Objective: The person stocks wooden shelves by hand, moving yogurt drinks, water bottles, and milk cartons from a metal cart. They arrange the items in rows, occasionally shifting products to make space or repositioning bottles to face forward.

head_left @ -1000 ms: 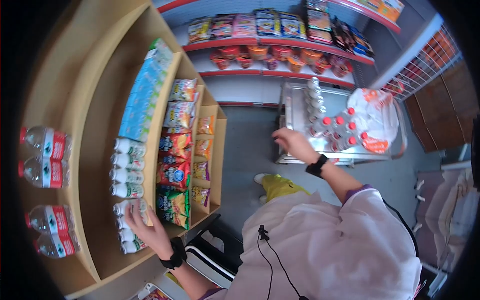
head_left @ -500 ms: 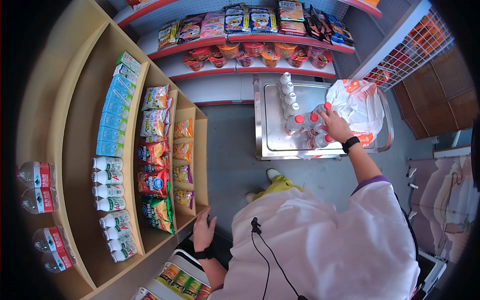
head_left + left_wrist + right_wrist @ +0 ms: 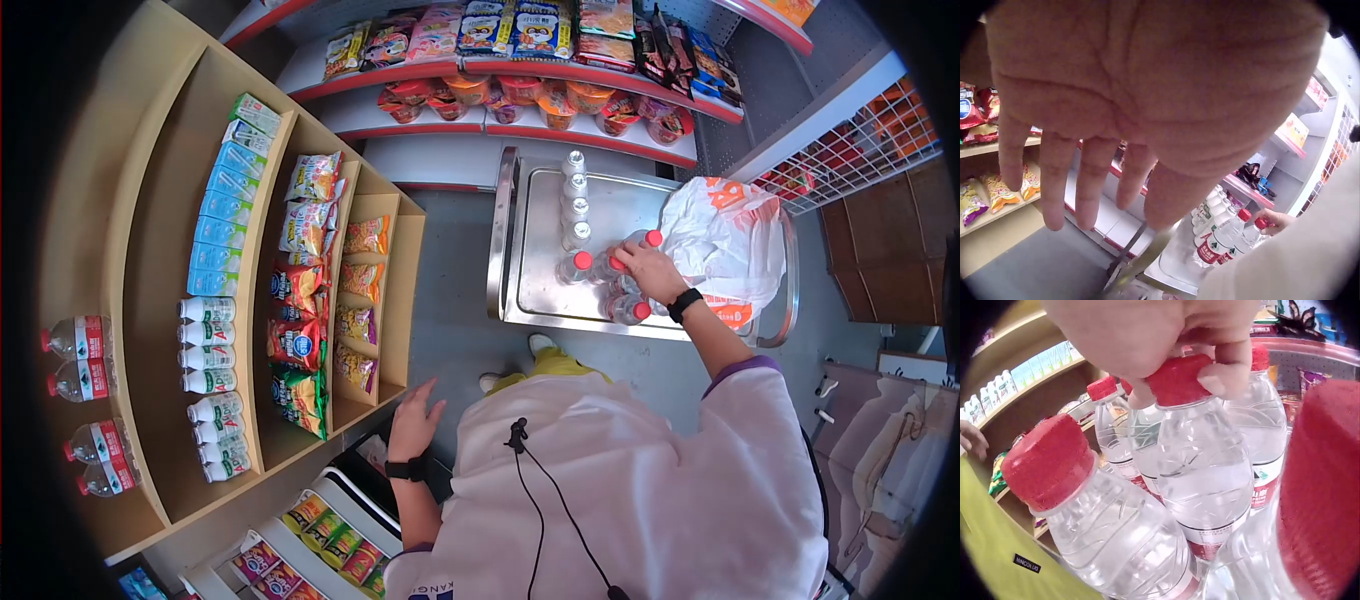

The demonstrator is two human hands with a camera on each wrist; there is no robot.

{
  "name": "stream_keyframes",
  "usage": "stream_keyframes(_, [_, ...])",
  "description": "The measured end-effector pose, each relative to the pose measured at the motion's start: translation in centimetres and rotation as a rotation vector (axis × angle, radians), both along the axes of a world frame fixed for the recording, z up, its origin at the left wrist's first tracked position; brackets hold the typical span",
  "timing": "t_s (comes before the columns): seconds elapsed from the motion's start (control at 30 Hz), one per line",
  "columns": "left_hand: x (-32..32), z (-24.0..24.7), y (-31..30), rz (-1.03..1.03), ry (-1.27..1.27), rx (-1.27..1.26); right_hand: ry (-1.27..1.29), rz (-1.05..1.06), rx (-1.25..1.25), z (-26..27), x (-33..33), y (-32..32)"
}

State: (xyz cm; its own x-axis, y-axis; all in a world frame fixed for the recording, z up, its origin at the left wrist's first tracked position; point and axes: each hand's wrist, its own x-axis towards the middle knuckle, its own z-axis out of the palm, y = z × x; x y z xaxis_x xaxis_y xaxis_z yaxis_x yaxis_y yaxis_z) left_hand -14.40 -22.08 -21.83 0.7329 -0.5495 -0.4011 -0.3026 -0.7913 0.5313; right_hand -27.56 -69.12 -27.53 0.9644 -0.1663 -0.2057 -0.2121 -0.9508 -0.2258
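Observation:
On a metal trolley (image 3: 535, 290), my right hand (image 3: 648, 272) pinches the red cap (image 3: 1179, 381) of a clear water bottle (image 3: 1204, 465) between thumb and fingers. Other red-capped water bottles (image 3: 1116, 519) stand close around it. A row of white bottles (image 3: 575, 208) lines the trolley to their left. My left hand (image 3: 412, 425) hangs beside the lower corner of the wooden shelf, holding nothing. In the left wrist view its palm (image 3: 1147, 81) faces the camera with the fingers extended.
The wooden shelf (image 3: 395, 330) at left bears white bottles (image 3: 208, 345), blue cartons (image 3: 222, 220), snack bags (image 3: 298, 340) and large water bottles (image 3: 82, 340). A white plastic bag (image 3: 725, 235) lies on the trolley. Behind it stand racks with cup noodles (image 3: 555, 105). Snack packets (image 3: 330, 530) sit below left.
My left hand has left the white bottles on the shelf and drawn back to the shelf's corner. The right hand has moved onto the water bottles and now pinches a cap.

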Motion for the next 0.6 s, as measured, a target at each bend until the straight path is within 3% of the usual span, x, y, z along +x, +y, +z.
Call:
stream_keyframes(0.13, [0.1, -0.9, -1.3, -0.098, -0.099, 0.028, -0.188, 0.004, -0.024, -0.1, -0.3, 0.6])
stream_keyframes(0.27, [0.1, -1.3, -3.2, -0.170, -0.133, 0.072, -0.019, -0.012, -0.107, 0.6, 0.0, 2.8])
stream_keyframes(0.47, [0.7, -0.3, -5.1, -0.138, -0.125, 0.064, -0.083, 0.070, -0.161, -1.8, 0.1, 0.4])
stream_keyframes(0.57, [0.5, -1.0, -3.7, -0.086, -0.157, 0.030, -0.134, 0.081, -0.102, -0.7, -0.2, -0.9])
stream_keyframes(0.6, [0.4, -0.7, -3.0, -0.074, -0.155, 0.045, -0.149, 0.102, -0.019, 2.6, -0.2, -0.8])
